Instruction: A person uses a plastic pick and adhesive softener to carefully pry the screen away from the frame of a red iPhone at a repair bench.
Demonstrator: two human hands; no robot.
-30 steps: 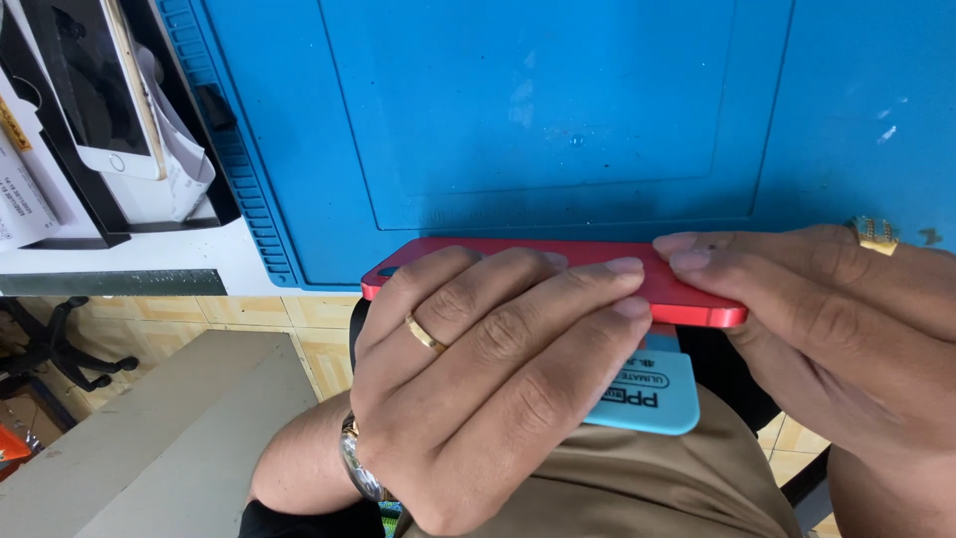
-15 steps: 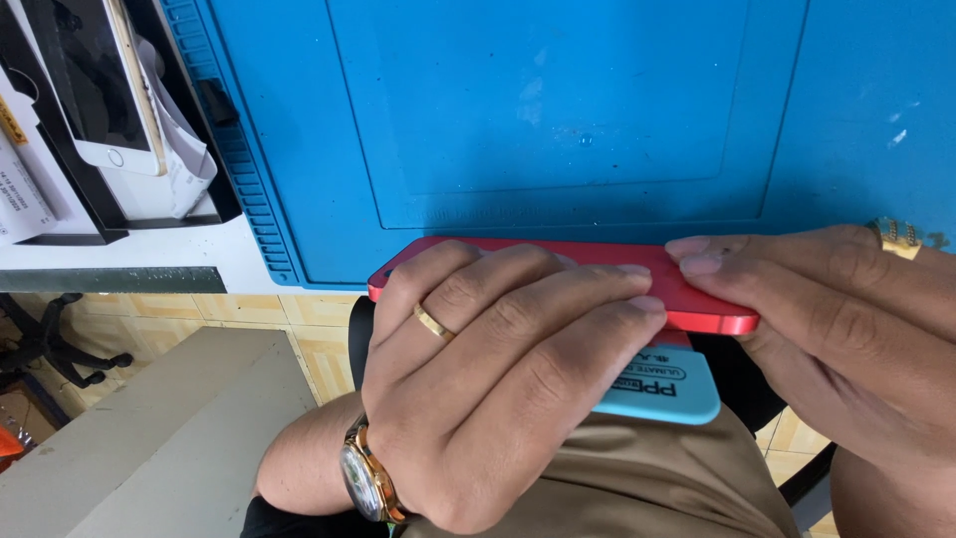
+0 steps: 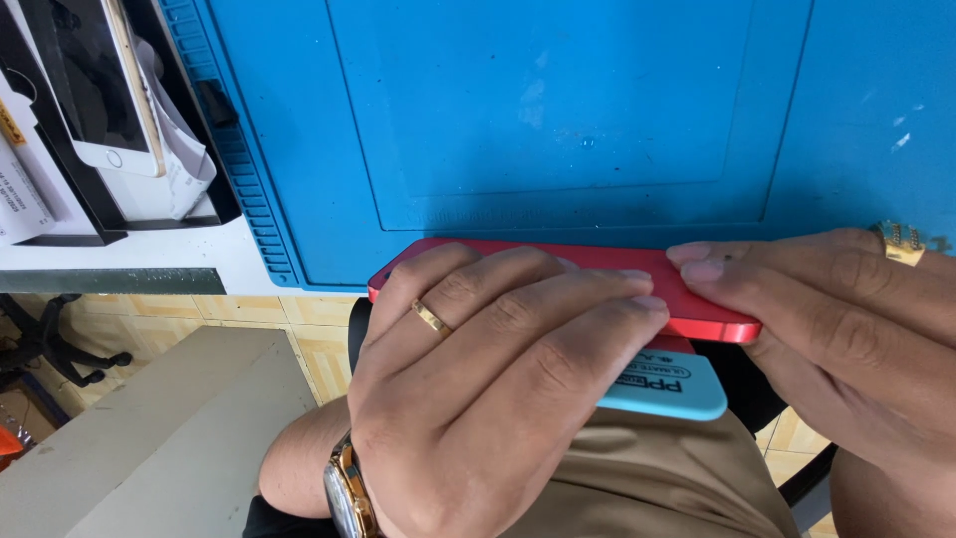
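Observation:
I hold a red phone (image 3: 687, 289) flat at the near edge of the blue work mat (image 3: 558, 110), over my lap. My left hand (image 3: 478, 389), with a gold ring and a wristwatch, lies across the phone's top with its fingers spread along it. My right hand (image 3: 846, 329), also ringed, grips the phone's right end, fingertips on its top face. A light blue flat plastic tool (image 3: 662, 389) sticks out beneath the phone, under my left fingers; which hand holds it is hidden.
A black tray (image 3: 95, 214) at the far left holds a white-and-gold phone (image 3: 95, 85) and papers. The white table edge (image 3: 129, 254) runs left of the mat. Below are a tiled floor, a grey surface (image 3: 149, 438) and a chair base (image 3: 50, 344).
The phone and both hands have shifted very slightly; my left wrist with the watch shows more in view. The grip looks the same.

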